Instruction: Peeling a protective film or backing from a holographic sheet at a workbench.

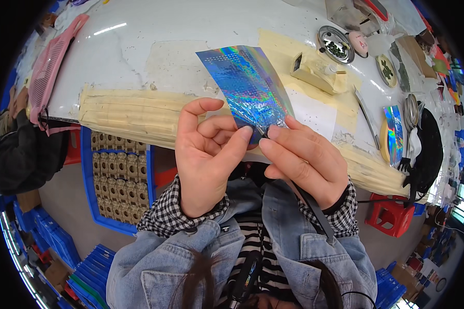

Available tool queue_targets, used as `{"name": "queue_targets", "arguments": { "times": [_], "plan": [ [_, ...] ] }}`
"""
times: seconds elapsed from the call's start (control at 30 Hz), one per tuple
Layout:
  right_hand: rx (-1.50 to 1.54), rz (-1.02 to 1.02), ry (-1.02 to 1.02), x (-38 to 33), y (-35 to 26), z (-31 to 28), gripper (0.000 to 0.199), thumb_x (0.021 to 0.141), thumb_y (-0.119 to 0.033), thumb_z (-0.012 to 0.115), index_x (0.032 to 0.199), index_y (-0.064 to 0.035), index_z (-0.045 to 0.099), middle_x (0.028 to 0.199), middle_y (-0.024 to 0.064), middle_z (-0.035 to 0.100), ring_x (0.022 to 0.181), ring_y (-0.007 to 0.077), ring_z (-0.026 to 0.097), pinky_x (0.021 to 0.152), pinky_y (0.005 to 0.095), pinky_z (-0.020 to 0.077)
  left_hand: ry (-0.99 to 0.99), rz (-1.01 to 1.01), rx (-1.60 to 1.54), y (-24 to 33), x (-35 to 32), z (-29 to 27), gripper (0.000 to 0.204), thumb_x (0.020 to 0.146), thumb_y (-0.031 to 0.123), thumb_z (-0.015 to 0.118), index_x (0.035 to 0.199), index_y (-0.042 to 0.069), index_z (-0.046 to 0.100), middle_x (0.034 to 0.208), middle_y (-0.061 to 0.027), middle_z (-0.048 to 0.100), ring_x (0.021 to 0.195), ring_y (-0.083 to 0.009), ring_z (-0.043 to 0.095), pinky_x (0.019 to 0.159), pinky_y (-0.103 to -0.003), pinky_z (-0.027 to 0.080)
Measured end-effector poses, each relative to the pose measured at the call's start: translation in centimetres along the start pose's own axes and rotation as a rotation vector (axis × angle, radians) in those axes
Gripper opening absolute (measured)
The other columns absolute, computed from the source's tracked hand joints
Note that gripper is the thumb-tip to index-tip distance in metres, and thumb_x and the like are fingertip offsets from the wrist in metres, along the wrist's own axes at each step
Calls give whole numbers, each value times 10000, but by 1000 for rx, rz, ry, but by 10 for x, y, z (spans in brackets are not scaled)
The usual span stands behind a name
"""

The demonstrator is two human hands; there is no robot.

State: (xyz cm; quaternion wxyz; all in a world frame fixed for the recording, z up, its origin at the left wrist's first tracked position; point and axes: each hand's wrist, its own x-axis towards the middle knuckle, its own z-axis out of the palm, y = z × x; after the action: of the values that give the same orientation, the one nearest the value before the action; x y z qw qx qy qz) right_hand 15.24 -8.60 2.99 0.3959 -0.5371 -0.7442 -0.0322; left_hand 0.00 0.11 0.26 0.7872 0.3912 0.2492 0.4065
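So the main thing here was a shiny blue holographic sheet point(252, 77), held up in the air just over the near side of the white table point(123, 67). Its long axis ran on a slant, far end up and to the left, near end down and to the right at the fingertips. The far end was loose and fairly flat, while the near end looked crinkled.

The left hand point(203, 154) had the near end pinched with its thumb, index finger raised and curled off the sheet. The right hand point(309, 165) was closed in a narrow pinch around a dark slim tool point(317, 219), tweezers by the look of it. The tip sat at the sheet's near end, right by the left thumb, and the shaft ran back under the palm, pointing down and right toward the sleeve.

Writing-wise, the sheet had rows of tiny dashes near its far end, too small to tell if they were characters. A black rod-shaped object point(246, 275) in front of the striped shirt point(270, 257) had coloured lettering on it, and a pink rounded item point(358, 44) beside the metal dish point(335, 44) carried a small reddish mark.
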Motion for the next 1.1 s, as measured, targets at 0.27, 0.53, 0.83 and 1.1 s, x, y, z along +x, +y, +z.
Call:
{"name": "queue_targets", "arguments": {
  "times": [0.27,0.53,0.83,1.1],
  "plan": [
    [4,14,4,2,0,1,355,762,-155,743,1071,6,675,977,140,643,846,279,676,803,430,581,-11,9,-5,-1,0,0,492,852,-126,594,1251,11,342,1004,-134,662,937,-156,654,799,-256,541],
    [30,33,-12,2,1,0,354,761,-140,742,1075,8,670,973,135,644,849,283,675,823,426,575,-28,19,10,-1,0,-2,482,854,-126,588,1245,13,343,992,-132,660,929,-160,657,809,-284,564],
    [-16,-14,-3,1,1,3,357,758,-138,743,1072,17,675,969,138,653,865,271,677,843,432,571,-3,-19,0,1,0,0,477,861,-126,574,1243,23,330,999,-158,663,927,-171,663,785,-278,562],
    [1,-21,-4,1,2,2,366,749,-135,752,1068,28,676,980,146,653,865,275,678,836,442,571,-6,-6,-12,-1,0,-1,481,864,-125,574,1250,27,330,1003,-150,663,930,-166,663,787,-281,565]
  ]
}}
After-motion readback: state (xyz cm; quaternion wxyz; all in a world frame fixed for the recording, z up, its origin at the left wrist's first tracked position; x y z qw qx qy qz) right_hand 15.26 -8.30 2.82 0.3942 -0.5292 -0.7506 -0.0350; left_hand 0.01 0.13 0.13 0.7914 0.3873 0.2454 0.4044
